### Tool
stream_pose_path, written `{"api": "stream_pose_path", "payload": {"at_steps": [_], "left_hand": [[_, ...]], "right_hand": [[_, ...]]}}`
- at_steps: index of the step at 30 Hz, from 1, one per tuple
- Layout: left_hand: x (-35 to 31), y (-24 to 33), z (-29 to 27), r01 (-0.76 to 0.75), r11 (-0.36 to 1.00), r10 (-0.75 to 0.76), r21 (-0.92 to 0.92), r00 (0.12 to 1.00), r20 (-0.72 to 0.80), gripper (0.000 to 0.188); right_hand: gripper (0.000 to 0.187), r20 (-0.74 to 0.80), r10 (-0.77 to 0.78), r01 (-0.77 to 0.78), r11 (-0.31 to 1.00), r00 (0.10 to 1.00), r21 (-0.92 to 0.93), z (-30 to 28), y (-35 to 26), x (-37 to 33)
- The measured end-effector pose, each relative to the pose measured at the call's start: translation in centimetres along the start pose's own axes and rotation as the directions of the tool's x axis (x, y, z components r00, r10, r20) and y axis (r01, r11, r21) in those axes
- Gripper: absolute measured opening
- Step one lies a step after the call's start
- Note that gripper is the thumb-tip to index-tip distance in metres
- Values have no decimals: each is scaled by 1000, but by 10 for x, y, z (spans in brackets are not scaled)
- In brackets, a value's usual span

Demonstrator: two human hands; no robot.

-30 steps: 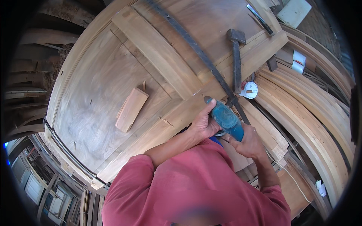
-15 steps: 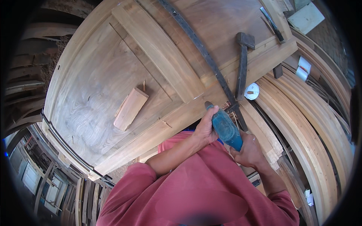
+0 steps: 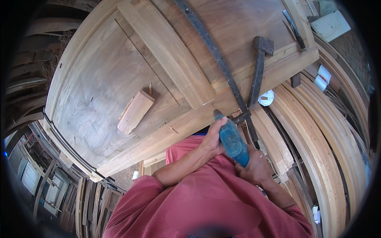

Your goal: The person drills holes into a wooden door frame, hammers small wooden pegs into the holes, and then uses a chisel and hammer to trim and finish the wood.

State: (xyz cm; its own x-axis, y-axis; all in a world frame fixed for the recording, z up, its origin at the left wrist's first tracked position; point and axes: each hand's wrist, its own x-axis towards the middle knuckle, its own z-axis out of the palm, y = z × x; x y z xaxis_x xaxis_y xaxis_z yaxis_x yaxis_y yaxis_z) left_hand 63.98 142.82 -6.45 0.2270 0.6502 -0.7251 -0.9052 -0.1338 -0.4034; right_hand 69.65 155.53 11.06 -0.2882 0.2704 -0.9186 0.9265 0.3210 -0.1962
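I hold a teal power drill (image 3: pixel 233 142) in both hands, its dark nose pointing up and away at the near edge of a wooden door panel (image 3: pixel 99 91). My left hand (image 3: pixel 213 139) is wrapped round the front of the drill's body. At its rear end, my right hand (image 3: pixel 254 166) grips it, fingers partly hidden. Whether the nose touches the wood cannot be made out. Just right of the nose, a long dark metal bar clamp (image 3: pixel 216 53) lies across the door, and a pale cord runs down past my right hand.
On the door rest a wood block (image 3: pixel 136 112), a hammer (image 3: pixel 260 65) and a chisel (image 3: pixel 294 31). A round white lid (image 3: pixel 266 97) sits near the hammer's handle. Stacked boards (image 3: pixel 309 135) fill the right side; more timber (image 3: pixel 89 206) stands at lower left.
The drill and both hands have drawn slightly back towards me and to the left. The pale cord beside my right hand now shows more. The view has shifted a little.
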Motion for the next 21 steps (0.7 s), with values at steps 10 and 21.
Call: {"api": "stream_pose_path", "payload": {"at_steps": [10,21], "left_hand": [[6,-6,-5,5,1000,-4,17,1000,-27,54],[8,-4,-1,-24,999,25,32,999,-41,53]], "right_hand": [[43,-8,-57,57,998,998,3,1,9,5],[37,-20,-72,73,996,997,58,-3,1,11]]}}
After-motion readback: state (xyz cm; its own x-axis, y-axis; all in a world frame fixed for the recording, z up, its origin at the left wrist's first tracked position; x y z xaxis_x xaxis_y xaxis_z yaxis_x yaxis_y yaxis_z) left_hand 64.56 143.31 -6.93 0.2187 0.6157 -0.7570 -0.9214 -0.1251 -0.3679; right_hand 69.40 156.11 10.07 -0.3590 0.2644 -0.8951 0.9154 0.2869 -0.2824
